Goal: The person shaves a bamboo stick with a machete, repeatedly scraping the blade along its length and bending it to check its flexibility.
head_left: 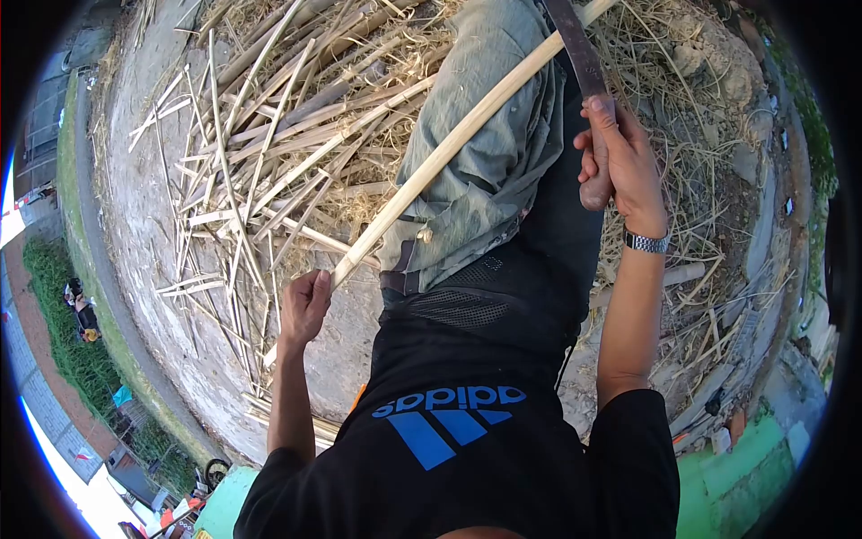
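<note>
Grip: the left hand (306, 305) pinches the near end of a pale strip between thumb and fingers; the right hand (628, 162) is closed around a wooden handle (596, 184).
Pale strip (440, 160): slants over the covered leg, up from the left hand to the top edge of view, where its far end is cut off.
Dark blade (585, 67): lies across the upper part of the strip (whether it bites into the wood or only rests there, I cannot tell).
Grey-green cloth (476, 81): spread over the leg beneath the strip, rumpled in deep folds.
Wristwatch (646, 242): metal band, on the right wrist, clear of the blade.
Slip risk: if the pinch loosened, the strip could roll on those folds, and the edge might skate into the cloth and the leg under it.
Splitting risk: too steep an edge, or uneven grain, could make the blade dig in and tear the strip.
Loose strips (341, 137): heaped crosswise beyond the left hand.
Shavings (682, 180): tangled on the ground to the right, beyond the handle.
</note>
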Demonstrator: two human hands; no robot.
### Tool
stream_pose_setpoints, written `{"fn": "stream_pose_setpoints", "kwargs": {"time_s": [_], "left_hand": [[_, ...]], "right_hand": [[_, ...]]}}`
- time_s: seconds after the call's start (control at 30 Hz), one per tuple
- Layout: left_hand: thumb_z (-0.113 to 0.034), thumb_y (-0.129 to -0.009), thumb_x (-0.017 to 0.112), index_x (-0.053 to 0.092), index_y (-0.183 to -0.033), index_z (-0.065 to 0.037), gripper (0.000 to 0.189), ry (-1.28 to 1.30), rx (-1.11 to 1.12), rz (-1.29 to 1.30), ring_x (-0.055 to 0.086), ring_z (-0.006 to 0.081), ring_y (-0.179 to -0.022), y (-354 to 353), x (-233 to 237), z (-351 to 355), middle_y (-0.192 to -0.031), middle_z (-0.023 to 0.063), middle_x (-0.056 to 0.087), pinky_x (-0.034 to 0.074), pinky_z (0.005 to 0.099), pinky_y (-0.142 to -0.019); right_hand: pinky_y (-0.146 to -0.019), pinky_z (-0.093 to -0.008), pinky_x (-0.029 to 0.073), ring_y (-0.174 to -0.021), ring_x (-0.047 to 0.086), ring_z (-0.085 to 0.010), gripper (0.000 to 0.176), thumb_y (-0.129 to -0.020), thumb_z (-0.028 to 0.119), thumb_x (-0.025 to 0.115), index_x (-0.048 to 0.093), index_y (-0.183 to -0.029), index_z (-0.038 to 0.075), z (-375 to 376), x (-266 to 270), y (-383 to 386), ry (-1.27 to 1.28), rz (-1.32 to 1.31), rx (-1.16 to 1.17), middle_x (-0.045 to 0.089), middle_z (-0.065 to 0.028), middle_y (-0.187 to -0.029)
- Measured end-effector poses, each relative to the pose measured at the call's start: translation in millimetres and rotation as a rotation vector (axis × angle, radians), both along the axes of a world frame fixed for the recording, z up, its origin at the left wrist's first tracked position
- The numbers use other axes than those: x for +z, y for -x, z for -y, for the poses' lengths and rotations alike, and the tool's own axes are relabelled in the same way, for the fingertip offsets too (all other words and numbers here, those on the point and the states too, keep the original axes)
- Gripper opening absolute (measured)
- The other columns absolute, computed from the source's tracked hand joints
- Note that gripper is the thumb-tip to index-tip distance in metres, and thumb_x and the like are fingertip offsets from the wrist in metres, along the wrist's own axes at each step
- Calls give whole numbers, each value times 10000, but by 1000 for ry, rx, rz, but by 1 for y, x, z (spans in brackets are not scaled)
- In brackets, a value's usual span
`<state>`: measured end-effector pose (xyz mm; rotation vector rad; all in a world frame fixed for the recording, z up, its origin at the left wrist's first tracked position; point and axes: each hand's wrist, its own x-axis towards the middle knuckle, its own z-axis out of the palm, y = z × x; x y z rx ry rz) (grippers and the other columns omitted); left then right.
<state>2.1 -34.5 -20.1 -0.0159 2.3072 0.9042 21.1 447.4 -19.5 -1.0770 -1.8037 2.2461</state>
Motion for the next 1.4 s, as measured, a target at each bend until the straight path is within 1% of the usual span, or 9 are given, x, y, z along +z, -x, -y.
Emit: {"fn": "stream_pose_setpoints", "kwargs": {"time_s": [0.1,0.17,0.43,0.53,0.63,0.77,1.03,1.1,1.4], "left_hand": [[-350,-1052,593,612,-758,-2,456,72,-20,-159,438,106,-517,-2,-1,-3,-557,26,491,361,314,-499],[-313,-965,737,663,-807,-3,356,66,-22,-367,477,116,-518,-6,-5,-6,-555,53,532,401,306,-506],[-350,-890,825,692,-826,-9,372,107,-6,-511,543,119,-515,9,-9,-32,-581,84,629,441,303,-517],[-354,-890,825,704,-814,-13,370,87,35,-507,550,124,-505,29,1,-61,-583,82,636,441,303,-510],[-366,-898,817,708,-796,-19,378,104,-17,-553,544,124,-487,42,11,-86,-564,79,624,432,308,-497],[-395,-898,812,703,-777,-25,404,136,-66,-619,543,146,-462,46,17,-103,-540,75,612,421,319,-480],[-413,-903,800,708,-812,-20,414,115,-6,-573,565,157,-476,47,30,-113,-568,78,640,439,322,-495],[-332,-912,812,711,-850,23,374,125,-19,-542,534,66,-541,54,37,-121,-597,49,653,407,272,-510],[-345,-964,746,715,-925,50,398,-31,-13,-362,582,98,-593,93,41,-161,-666,55,671,455,284,-563]], "right_hand": [[-456,-254,462,-499,530,-65,382,-984,424,701,664,-1028,46,-7,-4,-3,-469,112,44,593,-13,-712],[-451,-257,471,-492,530,-61,368,-985,411,701,651,-1020,47,-18,-10,-5,-440,133,49,579,-5,-695],[-422,-240,439,-489,527,-39,354,-984,382,708,618,-921,45,-5,4,1,-401,68,-38,555,12,-659],[-458,-316,470,-503,581,-144,372,-986,376,704,618,-916,21,-8,0,8,-498,144,-27,592,-58,-664],[-588,-477,488,-614,614,-437,377,-971,356,711,618,-911,-4,2,-15,15,-840,133,35,623,-218,-696],[-566,-486,493,-678,652,-462,355,-975,323,704,594,-873,2,40,-17,4,-921,9,159,642,-219,-688],[-532,-445,476,-589,628,-390,361,-973,319,713,595,-829,10,7,-27,25,-1035,-20,140,622,-178,-643],[-528,-428,467,-548,603,-362,377,-976,341,708,618,-834,4,3,-25,37,-1032,30,100,613,-171,-638],[-576,-397,454,-567,566,-271,414,-988,427,679,704,-958,15,10,-7,38,-766,-86,-41,590,-133,-642]]}}
